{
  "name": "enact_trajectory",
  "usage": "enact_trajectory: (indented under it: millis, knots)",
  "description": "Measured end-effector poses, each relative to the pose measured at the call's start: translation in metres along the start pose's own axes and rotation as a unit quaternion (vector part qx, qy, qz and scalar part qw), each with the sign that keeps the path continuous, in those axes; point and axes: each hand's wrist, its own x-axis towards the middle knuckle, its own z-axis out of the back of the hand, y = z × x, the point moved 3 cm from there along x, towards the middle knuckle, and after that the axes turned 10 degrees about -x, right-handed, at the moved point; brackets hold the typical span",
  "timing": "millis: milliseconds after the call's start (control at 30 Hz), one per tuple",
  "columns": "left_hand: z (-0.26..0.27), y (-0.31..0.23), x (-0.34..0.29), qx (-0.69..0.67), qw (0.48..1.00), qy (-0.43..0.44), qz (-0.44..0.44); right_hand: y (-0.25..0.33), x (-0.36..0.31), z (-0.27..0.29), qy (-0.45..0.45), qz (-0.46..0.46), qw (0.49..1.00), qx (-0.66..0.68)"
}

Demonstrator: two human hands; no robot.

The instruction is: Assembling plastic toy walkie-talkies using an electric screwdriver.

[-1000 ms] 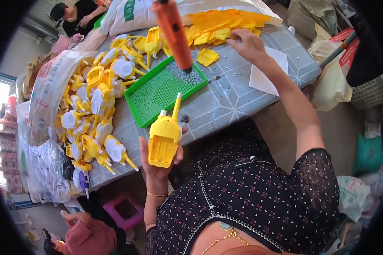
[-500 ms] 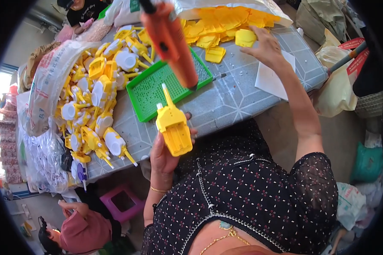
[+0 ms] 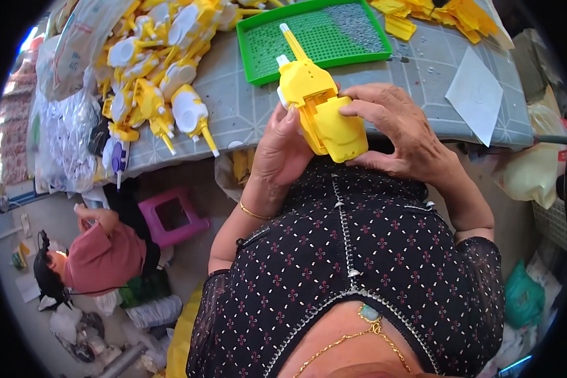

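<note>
Over the table's near edge my left hand (image 3: pixel 277 145) is wrapped round a yellow and white toy walkie-talkie (image 3: pixel 305 80). Its white-tipped antenna points away from me, and the open compartment in its back faces up. My right hand (image 3: pixel 400 126) grips a yellow battery cover (image 3: pixel 339 129) between fingers and thumb. The cover lies over the lower part of the compartment, slightly askew, with a gap still showing at its upper left. Part of the toy's underside is hidden by my left hand.
Beyond my hands lies a green tray (image 3: pixel 252 63) holding small grey pieces. A heap of similar toys (image 3: pixel 170 69) is at left, with yellow covers (image 3: pixel 463 19) at far right. White paper (image 3: pixel 475 97) lies at right. Below left are a pink stool (image 3: pixel 150 217) and a person (image 3: pixel 107 258).
My right hand has come back from the far pile with a yellow cover and set it against the toy. The hanging orange screwdriver has left the view, which has tilted down.
</note>
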Motion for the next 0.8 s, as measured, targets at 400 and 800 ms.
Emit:
enact_trajectory:
  millis: [400, 800]
  knots:
    - [0.003, -0.006, -0.020, -0.032, 0.999, -0.027, -0.005, 0.000, 0.015, -0.019, -0.056, 0.039, 0.997, 0.022]
    - [0.006, 0.001, -0.018, -0.070, 0.997, -0.029, -0.001, 0.003, 0.012, -0.029, -0.110, 0.003, 0.980, 0.169]
